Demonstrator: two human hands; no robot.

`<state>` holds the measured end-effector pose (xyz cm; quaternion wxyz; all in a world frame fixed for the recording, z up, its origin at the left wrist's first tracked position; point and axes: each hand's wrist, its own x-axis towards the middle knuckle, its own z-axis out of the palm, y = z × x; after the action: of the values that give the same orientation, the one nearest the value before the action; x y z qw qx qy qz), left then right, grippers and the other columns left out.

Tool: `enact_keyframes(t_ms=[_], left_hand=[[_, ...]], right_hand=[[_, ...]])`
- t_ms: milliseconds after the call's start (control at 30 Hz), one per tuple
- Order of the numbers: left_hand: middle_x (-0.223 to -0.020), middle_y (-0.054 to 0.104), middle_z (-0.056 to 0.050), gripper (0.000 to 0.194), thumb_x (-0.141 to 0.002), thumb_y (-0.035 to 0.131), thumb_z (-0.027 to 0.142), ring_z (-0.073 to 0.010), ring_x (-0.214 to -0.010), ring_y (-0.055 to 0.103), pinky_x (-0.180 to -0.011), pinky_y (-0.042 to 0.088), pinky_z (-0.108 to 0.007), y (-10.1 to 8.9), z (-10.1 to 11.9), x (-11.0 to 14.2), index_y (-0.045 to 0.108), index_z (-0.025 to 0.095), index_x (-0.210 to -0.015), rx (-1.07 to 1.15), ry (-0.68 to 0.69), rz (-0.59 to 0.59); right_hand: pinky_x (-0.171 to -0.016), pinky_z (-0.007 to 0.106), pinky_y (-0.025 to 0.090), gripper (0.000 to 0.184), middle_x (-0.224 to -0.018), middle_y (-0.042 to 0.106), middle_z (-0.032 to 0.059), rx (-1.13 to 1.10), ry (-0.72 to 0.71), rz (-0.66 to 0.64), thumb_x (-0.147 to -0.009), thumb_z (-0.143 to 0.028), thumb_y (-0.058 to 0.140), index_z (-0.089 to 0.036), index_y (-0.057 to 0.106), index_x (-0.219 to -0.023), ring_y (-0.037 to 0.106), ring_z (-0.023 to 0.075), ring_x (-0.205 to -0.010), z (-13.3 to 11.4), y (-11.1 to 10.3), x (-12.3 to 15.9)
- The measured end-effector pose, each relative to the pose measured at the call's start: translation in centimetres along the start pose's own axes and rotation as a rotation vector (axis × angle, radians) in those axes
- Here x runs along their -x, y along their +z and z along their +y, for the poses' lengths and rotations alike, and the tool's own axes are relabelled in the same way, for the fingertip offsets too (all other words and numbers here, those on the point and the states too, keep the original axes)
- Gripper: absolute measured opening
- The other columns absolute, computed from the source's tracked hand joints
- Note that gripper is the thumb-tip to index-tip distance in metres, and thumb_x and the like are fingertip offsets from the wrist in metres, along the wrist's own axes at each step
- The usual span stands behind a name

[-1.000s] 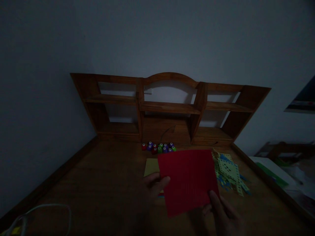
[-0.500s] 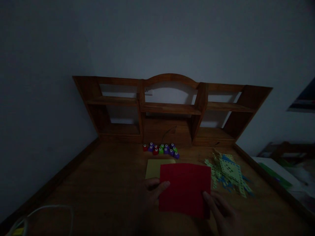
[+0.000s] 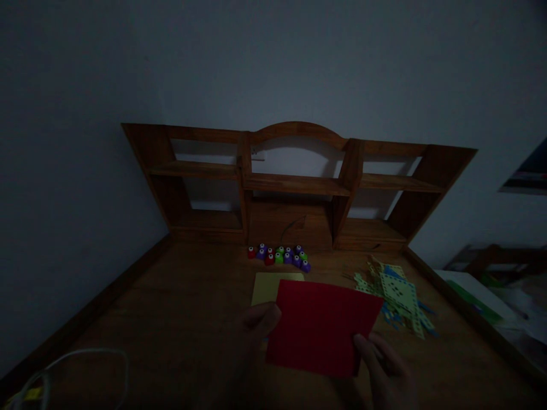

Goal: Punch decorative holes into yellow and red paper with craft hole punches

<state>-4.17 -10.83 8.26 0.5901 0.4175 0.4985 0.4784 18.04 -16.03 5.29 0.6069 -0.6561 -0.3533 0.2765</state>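
Note:
A red sheet of paper [image 3: 322, 327] is raised over the desk in front of me, slightly tilted. My left hand [image 3: 257, 324] has its thumb at the sheet's left edge, with its fingertips partly hidden. On the lower right edge, my right hand [image 3: 384, 361] pinches the paper between thumb and fingers. Behind the sheet, partly covered by it, lies a yellowish sheet or pad [image 3: 271, 285] on the desk. A bit of something blue shows beside the left hand, too small to name.
Several red, purple and green eye-topped pieces [image 3: 280, 255] stand in front of the wooden shelf [image 3: 294, 185]. Yellow-green and blue perforated pieces [image 3: 399, 293] are heaped at the right. A white cable [image 3: 89, 351] curls at the lower left of the wooden desk [image 3: 183, 307].
The red sheet has turned a little, its upper right corner swinging right and its lower left corner moving left. The left thumb has shifted from the sheet's face to its left edge.

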Motion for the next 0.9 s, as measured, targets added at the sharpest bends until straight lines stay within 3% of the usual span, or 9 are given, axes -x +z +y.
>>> enact_keyframes(t_ms=[200, 467, 600, 667, 767, 900], left_hand=[[-0.058, 0.06, -0.001, 0.044, -0.071, 0.065, 0.059, -0.0141, -0.059, 0.054, -0.061, 0.045, -0.026, 0.4, -0.6, -0.3, 0.064, 0.016, -0.061, 0.132, -0.025, -0.046], [-0.067, 0.066, -0.004, 0.048, -0.062, 0.071, 0.062, -0.0183, -0.066, 0.06, -0.063, 0.048, -0.029, 0.6, -0.9, -0.3, 0.066, 0.015, -0.067, 0.24, -0.076, -0.121], [-0.069, 0.069, -0.005, 0.047, -0.056, 0.074, 0.06, -0.0215, -0.068, 0.063, -0.068, 0.052, -0.034, 0.4, -1.3, -0.7, 0.07, 0.017, -0.075, 0.124, -0.056, -0.011], [-0.072, 0.071, -0.006, 0.044, -0.055, 0.076, 0.056, -0.0242, -0.074, 0.065, -0.07, 0.053, -0.035, 0.5, -1.1, -0.6, 0.072, 0.019, -0.079, 0.071, -0.04, 0.016], [-0.081, 0.073, -0.007, 0.042, -0.059, 0.074, 0.051, -0.0272, -0.082, 0.067, -0.073, 0.053, -0.038, 0.7, 0.0, -0.2, 0.073, 0.019, -0.087, 0.074, -0.012, -0.059], [-0.096, 0.073, -0.009, 0.052, -0.057, 0.078, 0.039, -0.0287, -0.088, 0.067, -0.08, 0.052, -0.04, 0.8, 1.0, 0.6, 0.069, 0.017, -0.103, 0.184, -0.005, -0.254]], right_hand=[[-0.061, 0.025, 0.055, 0.034, -0.079, 0.072, 0.0044, 0.079, -0.074, 0.018, -0.066, -0.053, 0.072, -0.02, 0.074, -0.072, 0.068, 0.023, -0.073, -0.3, -0.3, 0.2], [-0.07, 0.028, 0.056, 0.04, -0.086, 0.072, 0.006, 0.057, -0.136, -0.012, -0.07, -0.059, 0.064, -0.021, 0.076, -0.074, 0.069, 0.0236, -0.078, 1.1, -0.7, 0.2], [-0.073, 0.026, 0.055, 0.038, -0.089, 0.072, 0.005, 0.076, -0.172, -0.023, -0.067, -0.058, 0.068, -0.021, 0.075, -0.074, 0.069, 0.0236, -0.08, 1.4, -0.8, 0.1], [-0.071, 0.025, 0.055, 0.036, -0.086, 0.072, 0.0043, 0.053, -0.119, -0.025, -0.065, -0.056, 0.071, -0.021, 0.075, -0.074, 0.069, 0.0236, -0.079, 1.2, -0.7, 0.1], [-0.069, 0.025, 0.056, 0.036, -0.082, 0.073, 0.0043, -0.035, 0.001, -0.044, -0.063, -0.054, 0.074, -0.02, 0.074, -0.075, 0.069, 0.0244, -0.078, 0.9, -0.5, 0.1], [-0.07, 0.025, 0.056, 0.036, -0.082, 0.073, 0.0041, -0.065, 0.028, -0.046, -0.061, -0.054, 0.075, -0.02, 0.073, -0.073, 0.069, 0.0246, -0.08, 0.7, -0.2, 0.2]])
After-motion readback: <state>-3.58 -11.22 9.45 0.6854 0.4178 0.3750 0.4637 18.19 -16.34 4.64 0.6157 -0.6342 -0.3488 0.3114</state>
